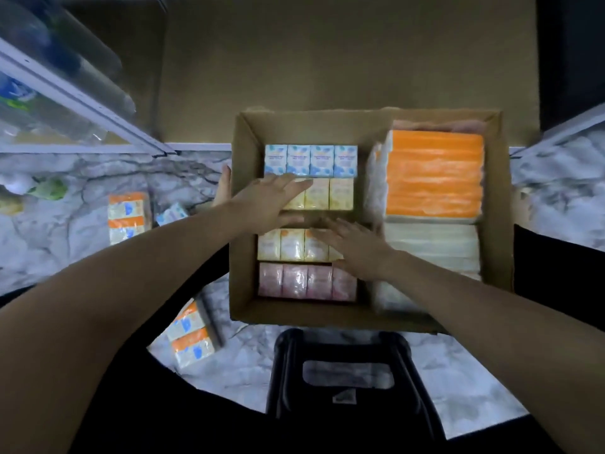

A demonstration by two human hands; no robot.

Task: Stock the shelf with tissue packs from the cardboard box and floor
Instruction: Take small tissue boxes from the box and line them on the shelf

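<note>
While both hands hover flat and empty inside the cardboard box (240, 224), the left hand (271, 199) covers the yellow tissue row (330, 194), whose long axis runs across the box; the right hand (355, 249) sits nearer the lower row (291, 244).

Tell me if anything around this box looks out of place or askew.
Yes. Two orange-banded tissue packs and a small blue pack lie loose on the marble floor left of the cardboard box, the nearer one tilted. In the box, the yellow rows have a gap where both hands reach.
</note>
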